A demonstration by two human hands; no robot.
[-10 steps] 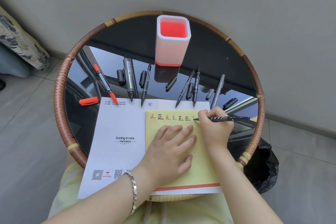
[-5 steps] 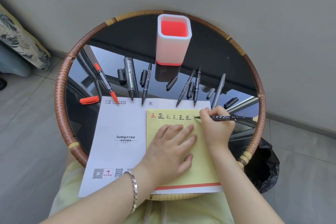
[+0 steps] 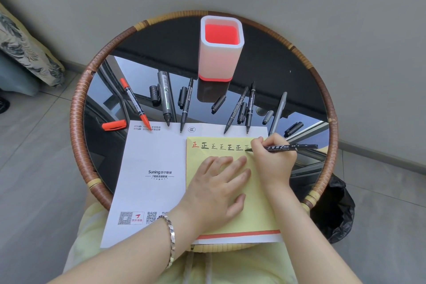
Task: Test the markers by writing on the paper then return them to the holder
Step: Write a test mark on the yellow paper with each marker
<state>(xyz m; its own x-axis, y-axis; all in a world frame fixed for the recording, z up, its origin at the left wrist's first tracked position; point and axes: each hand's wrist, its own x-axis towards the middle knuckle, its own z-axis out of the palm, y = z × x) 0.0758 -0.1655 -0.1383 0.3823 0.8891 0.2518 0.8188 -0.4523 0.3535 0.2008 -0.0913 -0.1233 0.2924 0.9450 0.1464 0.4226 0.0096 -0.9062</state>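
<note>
Gray wall and floor tiles frame the round table (image 3: pixel 77 127), its dark glass top ringed in woven cane. On it my left hand (image 3: pixel 219 189) lies flat, fingers straight and a little spread, pressing the yellow paper (image 3: pixel 258 212) down onto the white sheet (image 3: pixel 149 157) beneath. My right hand (image 3: pixel 273 160) has thumb and fingers clamped round a thin black marker (image 3: pixel 291 147), its tip touching the yellow paper at the right end of a row of test marks. The first mark is red, the next five are black, and a seventh is half formed under the tip. Six more pens lie uncapped beyond the paper: the red marker (image 3: pixel 134 104), a thick black marker (image 3: pixel 165 99), three thin black ones and a gray pen (image 3: pixel 279 113). By that count I judge this one the last to be tried, so the writing is nearly done. Nothing stands in the holder (image 3: pixel 221 62) at the far side, so all of the returning is left, and probably the capping first. A red cap (image 3: pixel 114 125) and the black caps (image 3: pixel 218 104) lie loose among the pens, where a sleeve could send them rolling on the glass. That row of pens sits between me and the holder, so each reach goes over it. Beside the table on my right, a black bag (image 3: pixel 334 210) slumps on the floor.
</note>
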